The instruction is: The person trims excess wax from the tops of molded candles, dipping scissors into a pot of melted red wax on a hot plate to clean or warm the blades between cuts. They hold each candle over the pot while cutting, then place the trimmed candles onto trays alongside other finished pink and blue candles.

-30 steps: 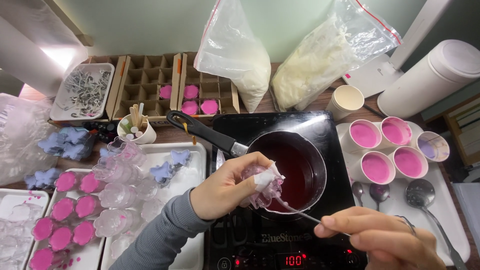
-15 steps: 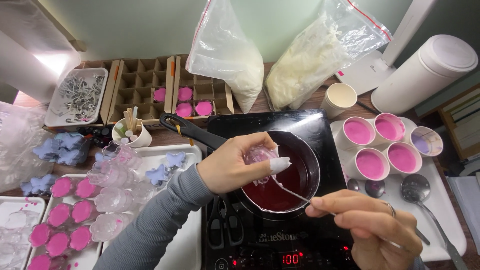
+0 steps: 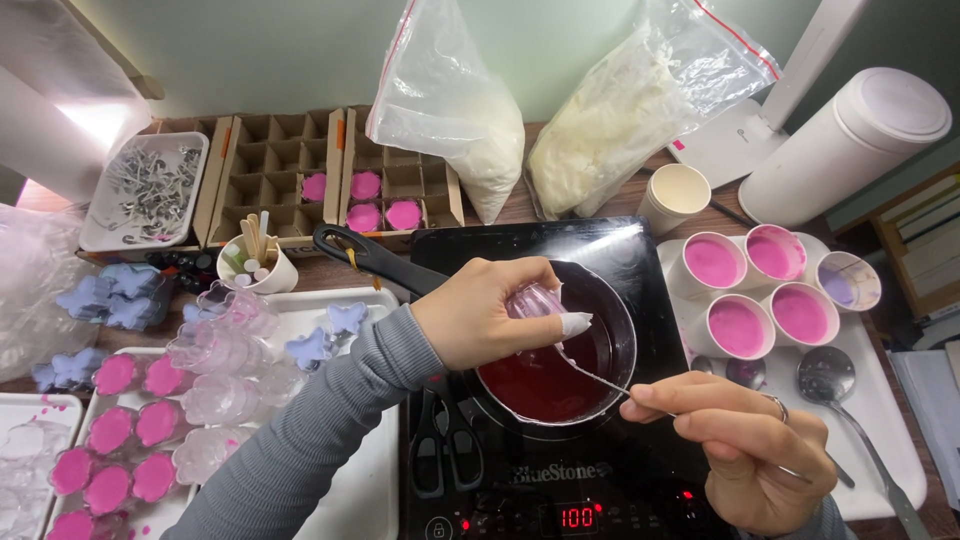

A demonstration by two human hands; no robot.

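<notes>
Since a moment ago, my left hand [image 3: 480,315] has tipped the clear mould [image 3: 535,300] rightward over the saucepan [image 3: 560,370]; my right hand [image 3: 745,450] pinches a thin metal tool [image 3: 600,375] slanting up-left.

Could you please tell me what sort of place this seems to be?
Probably a home candle-making bench: a black pan of melted dark red wax on a black induction hob, clear bags of white wax flakes, and a white tray of metal wick tabs.

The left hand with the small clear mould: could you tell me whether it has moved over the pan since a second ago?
Yes. The left hand has risen from the pan's near-left rim toward its far rim.
</notes>
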